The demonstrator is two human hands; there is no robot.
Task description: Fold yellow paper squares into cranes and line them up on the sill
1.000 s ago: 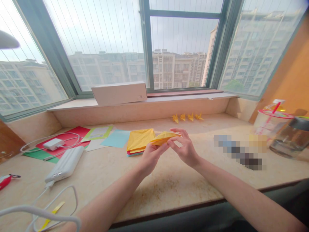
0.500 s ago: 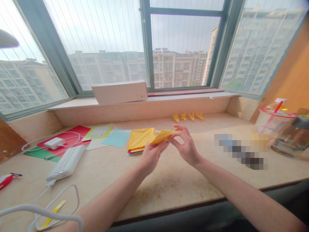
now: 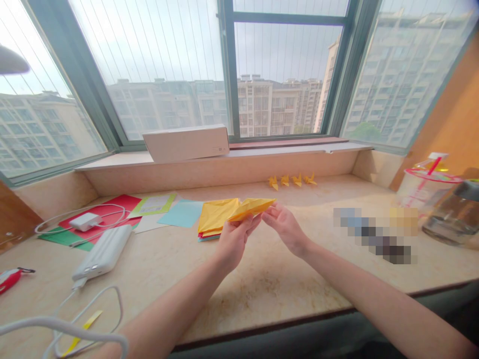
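Note:
A folded piece of yellow paper (image 3: 253, 207) is held in the air above the counter, its pointed end toward the right. My left hand (image 3: 234, 244) is closed on its lower left part, with the thumb on the near side. My right hand (image 3: 289, 230) has its fingers bunched at the paper's lower edge, near the right point; the exact contact is partly hidden. Just behind and left of my left hand lies a stack of yellow sheets (image 3: 211, 218) with red and blue edges beneath. Several small yellow paper cranes (image 3: 297, 180) stand in a row at the back.
To the left are a light blue sheet (image 3: 181, 213), a red sheet (image 3: 108, 202), a white charger (image 3: 86, 222) and a power bank (image 3: 103, 252) with cables. A white box (image 3: 187, 143) sits on the sill. A cup (image 3: 422, 192) and a jar (image 3: 451, 214) stand right.
My right hand's fingers have slid from the paper's pointed tip down to its lower edge and drawn closer together. The folded paper has shifted slightly left and shows more of its face.

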